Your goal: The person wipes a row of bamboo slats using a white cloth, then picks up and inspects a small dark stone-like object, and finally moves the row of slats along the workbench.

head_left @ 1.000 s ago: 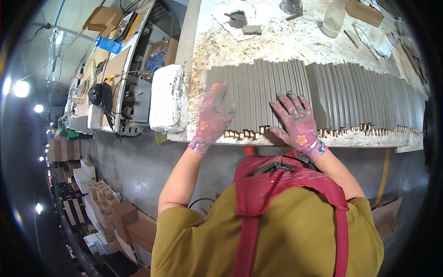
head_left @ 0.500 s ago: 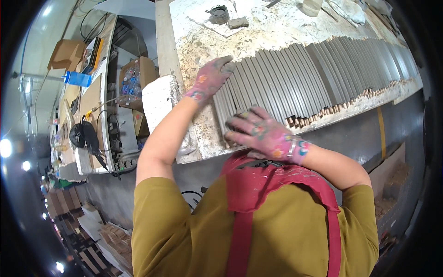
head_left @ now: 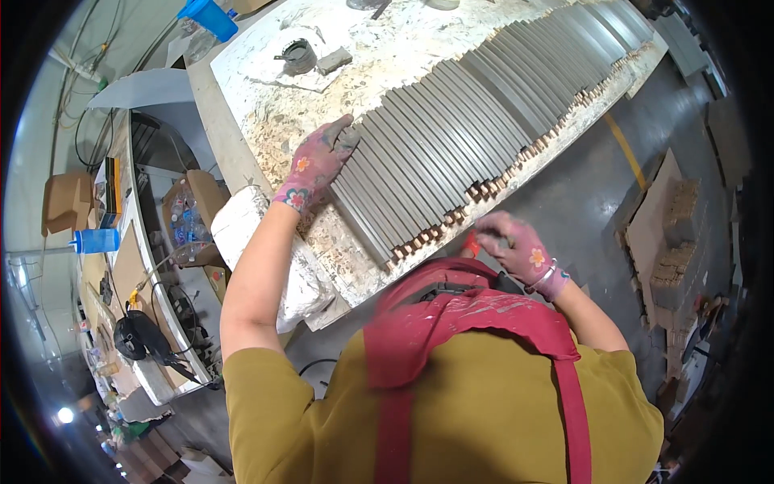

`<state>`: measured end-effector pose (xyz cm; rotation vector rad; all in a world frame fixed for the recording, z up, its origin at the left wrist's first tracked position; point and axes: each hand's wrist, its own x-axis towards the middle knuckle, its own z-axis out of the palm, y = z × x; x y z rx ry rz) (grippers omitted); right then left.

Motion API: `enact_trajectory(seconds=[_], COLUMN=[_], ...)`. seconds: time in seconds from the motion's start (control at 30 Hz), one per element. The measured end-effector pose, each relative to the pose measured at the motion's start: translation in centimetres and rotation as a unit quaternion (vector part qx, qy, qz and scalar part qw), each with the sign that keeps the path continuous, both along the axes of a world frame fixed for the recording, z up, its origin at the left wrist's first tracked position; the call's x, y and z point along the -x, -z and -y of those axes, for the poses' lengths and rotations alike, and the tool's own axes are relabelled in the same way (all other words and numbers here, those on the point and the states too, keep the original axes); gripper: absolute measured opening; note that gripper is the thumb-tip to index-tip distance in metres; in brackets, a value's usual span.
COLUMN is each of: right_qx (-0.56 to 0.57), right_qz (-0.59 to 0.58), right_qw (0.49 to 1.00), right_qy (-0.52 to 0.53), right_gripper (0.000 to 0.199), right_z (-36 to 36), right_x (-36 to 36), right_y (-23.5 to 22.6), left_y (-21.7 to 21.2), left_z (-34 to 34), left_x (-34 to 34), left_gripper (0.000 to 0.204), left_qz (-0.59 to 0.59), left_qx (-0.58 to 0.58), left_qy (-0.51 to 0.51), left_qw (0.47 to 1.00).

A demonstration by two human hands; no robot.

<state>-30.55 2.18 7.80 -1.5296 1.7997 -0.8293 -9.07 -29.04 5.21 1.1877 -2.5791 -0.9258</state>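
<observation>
A long row of grey strips [head_left: 451, 121] with copper-coloured ends lies side by side across the stained work table. My left hand [head_left: 321, 160], in a pink flowered glove, rests at the row's left end, its fingers stretched along the outermost strips without gripping them. Off the table's near edge, in front of my red apron [head_left: 419, 335], is my right hand [head_left: 516, 248] in a matching glove. Its fingers are curled together, and a small red-orange thing [head_left: 472, 244] shows by their tips. What they hold, if anything, is hard to make out.
A dark round pot [head_left: 299, 58] and a small grey block [head_left: 334, 60] sit farther back on the table. White wrapped padding [head_left: 270, 250] covers its left corner. A cardboard box of plastic bottles [head_left: 187, 218] stands left; stacked cardboard [head_left: 669, 234] is at right.
My view has turned, so the table appears tilted. My right hand has left the strips and moved beyond the table's near edge, its fingers now curled. My left hand stays at the row's left end.
</observation>
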Motion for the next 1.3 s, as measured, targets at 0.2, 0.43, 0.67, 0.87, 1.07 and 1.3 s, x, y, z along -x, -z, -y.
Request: enact_trajectory(seconds=[0.2, 0.43, 0.67, 0.87, 1.07, 1.3], right_qx=[-0.138, -0.102, 0.019, 0.148, 0.083, 0.029], right_qz=[0.140, 0.136, 0.102, -0.104, -0.120, -0.162], right_qw=[0.973, 0.963, 0.957, 0.930, 0.951, 0.961], right_qy=[-0.125, -0.211, 0.270, 0.321, 0.273, 0.222], right_gripper=[0.043, 0.034, 0.037, 0.057, 0.046, 0.051], right_z=[2.8, 2.8, -1.1, 3.2, 4.9, 4.7], right_x=[-3.2, -3.5, 3.2, 6.1, 6.4, 4.3], right_y=[1.3, 2.0, 3.0, 1.1, 1.6, 0.9], left_y=[-0.5, -0.8, -4.0, -2.8, -1.7, -0.8], left_z=[0.6, 0.4, 2.4, 0.8, -1.0, -2.3], left_x=[1.2, 1.1, 9.7, 21.6, 21.8, 16.8], left_gripper=[0.053, 0.048, 0.061, 0.042, 0.033, 0.053], left_qz=[0.011, 0.018, -0.038, -0.161, -0.052, -0.032], left_qx=[-0.063, -0.063, 0.058, 0.243, 0.248, 0.344], left_qy=[-0.004, 0.006, 0.117, 0.317, 0.312, 0.287], left_qw=[0.998, 0.998, 0.991, 0.902, 0.916, 0.893])
